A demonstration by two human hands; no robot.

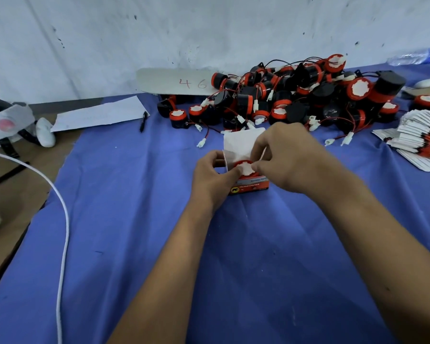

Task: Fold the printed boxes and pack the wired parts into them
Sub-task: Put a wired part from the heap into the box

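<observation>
The fingers [255,167] of the right hand [287,160] curl down over the white-capped top of a wired part [246,169], pinching its edge where it sits in the open mouth of a printed box [250,187]. From the other side the thumb of the left hand [212,177] presses against the same red rim, while the rest of that hand's fingers [210,157] wrap round the box's left wall and grip it. The part thus lies directly between the two sets of fingertips, sunk into the box so that only its red ring and white cap show. The box stands upright on the blue cloth [134,219] covering the tabletop, its orange front panel facing the camera, and its white lid flap [241,142] stands up behind the part, just beyond the right hand's fingers.

Behind the box, near the wall, lies a pile of wired parts [296,95], black and red cylinders with thin wires and white connectors trailing onto the cloth. To the right, a fanned stack of flat boxes [422,137] rests on the cloth. Leaning at the wall left of the pile is a card [174,81] marked 46; left of it lie a paper sheet [99,112] and a black pen [143,120]. A white cable [62,219] curves along the cloth's left edge.
</observation>
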